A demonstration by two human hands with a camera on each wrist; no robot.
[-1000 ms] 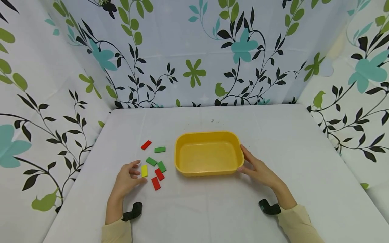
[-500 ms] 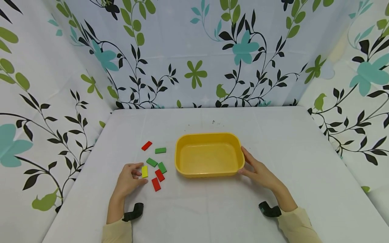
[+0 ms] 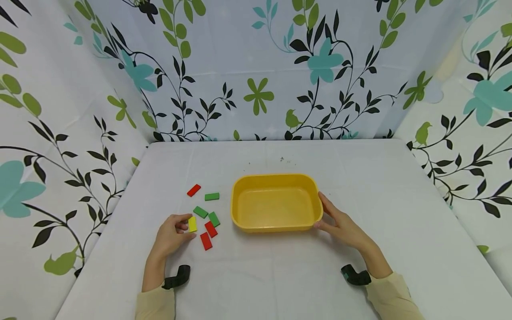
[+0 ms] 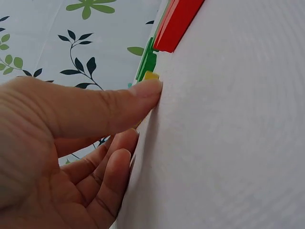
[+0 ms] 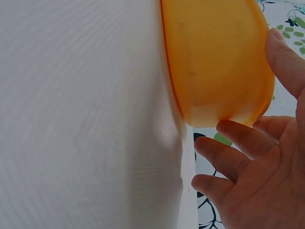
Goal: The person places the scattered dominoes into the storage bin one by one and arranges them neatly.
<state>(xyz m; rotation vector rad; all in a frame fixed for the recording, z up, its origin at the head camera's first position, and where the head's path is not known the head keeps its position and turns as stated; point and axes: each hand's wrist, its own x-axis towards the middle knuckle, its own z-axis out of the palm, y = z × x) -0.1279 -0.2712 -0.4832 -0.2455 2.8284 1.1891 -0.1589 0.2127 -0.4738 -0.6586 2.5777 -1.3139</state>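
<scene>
In the head view my left hand (image 3: 172, 235) pinches a small yellow block (image 3: 192, 224) between thumb and forefinger. The left wrist view shows only a bit of yellow (image 4: 151, 75) past the thumb tip. To its right and beyond lie three green blocks, such as a near one (image 3: 214, 218), and three red blocks, such as the nearest one (image 3: 206, 241). My right hand (image 3: 344, 226) touches the right end of a yellow plastic tray (image 3: 276, 228), fingers extended. In the right wrist view its thumb (image 5: 281, 55) lies along the tray's edge and other fingertips meet the end wall.
Everything lies on a table covered with a white cloth (image 3: 272, 275). Curtains (image 3: 224, 44) with leaves and flowers hang behind and at both sides. Each wrist bears a black camera mount, such as the left one (image 3: 178, 276).
My left thumb and forefinger have closed in on the yellow block, which has turned slightly and shifted a little to the right. My right hand stays at the tray.
</scene>
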